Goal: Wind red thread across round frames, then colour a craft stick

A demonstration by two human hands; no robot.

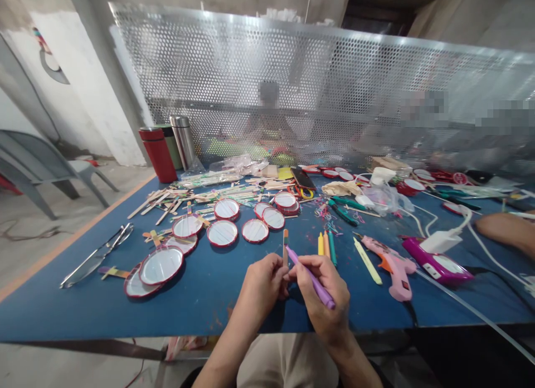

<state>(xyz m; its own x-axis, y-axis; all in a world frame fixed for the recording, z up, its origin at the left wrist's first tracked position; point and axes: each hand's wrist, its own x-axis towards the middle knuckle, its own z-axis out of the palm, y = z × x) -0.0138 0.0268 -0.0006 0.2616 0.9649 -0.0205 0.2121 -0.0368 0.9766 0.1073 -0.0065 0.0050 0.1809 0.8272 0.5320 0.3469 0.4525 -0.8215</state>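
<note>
The striped wooden craft stick's (285, 247) lower end is hidden by the left hand (263, 285). A co-worker's forearm (507, 232) is cut off at right; far figures (267, 115) are blurred.

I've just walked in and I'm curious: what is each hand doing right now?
Left hand: closed, holding an upright wooden craft stick.
Right hand: closed, holding a purple marker.

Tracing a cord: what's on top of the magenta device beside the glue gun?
A white plug adapter sits on the magenta device, a white cable leading from it. The device's surface beneath the adapter is covered.
</note>
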